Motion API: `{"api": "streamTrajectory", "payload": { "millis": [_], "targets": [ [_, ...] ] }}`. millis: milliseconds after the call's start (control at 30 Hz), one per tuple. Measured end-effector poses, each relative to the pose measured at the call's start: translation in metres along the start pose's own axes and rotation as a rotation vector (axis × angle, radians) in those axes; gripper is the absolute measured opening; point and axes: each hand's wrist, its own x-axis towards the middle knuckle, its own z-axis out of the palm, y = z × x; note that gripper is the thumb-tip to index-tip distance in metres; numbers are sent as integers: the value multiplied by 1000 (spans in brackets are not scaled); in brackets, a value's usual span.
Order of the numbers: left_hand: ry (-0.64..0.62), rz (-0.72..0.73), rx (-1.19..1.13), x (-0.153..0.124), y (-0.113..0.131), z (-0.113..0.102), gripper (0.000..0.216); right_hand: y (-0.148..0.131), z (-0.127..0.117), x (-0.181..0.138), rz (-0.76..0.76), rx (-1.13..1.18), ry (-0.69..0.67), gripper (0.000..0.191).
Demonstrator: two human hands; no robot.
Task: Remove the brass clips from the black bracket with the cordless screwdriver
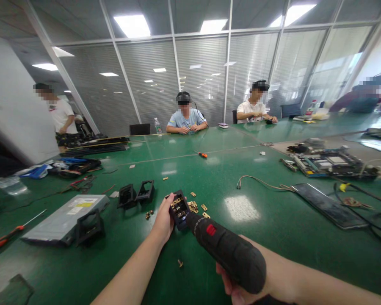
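Note:
My left hand is closed around the side of a black plastic housing with brass-coloured parts inside, tilted up above the green table. In my right hand is a black cordless drill with a red switch on top. Its chuck end points into the lower part of the housing; the bit's tip is too small to make out. Small brass plates lie in a loose group just right of the housing. A few little brass pieces sit to its left, and a brass screw lies nearer to me.
Black frames and a silver disc drive are on the left, beside an orange-handled screwdriver. To the right lie a dark flat panel with wires and a circuit board. Two people sit across the table.

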Motion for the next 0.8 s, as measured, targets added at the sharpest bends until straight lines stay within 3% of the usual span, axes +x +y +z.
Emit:
{"api": "streamTrajectory", "payload": {
  "millis": [533,800],
  "targets": [
    [-5,17,39,0,-2,0,41,-9,5,-6,-50,-70,-30,52],
    [-11,21,41,1,-2,1,39,-10,3,-3,-33,-83,-39,60]
  ]
}}
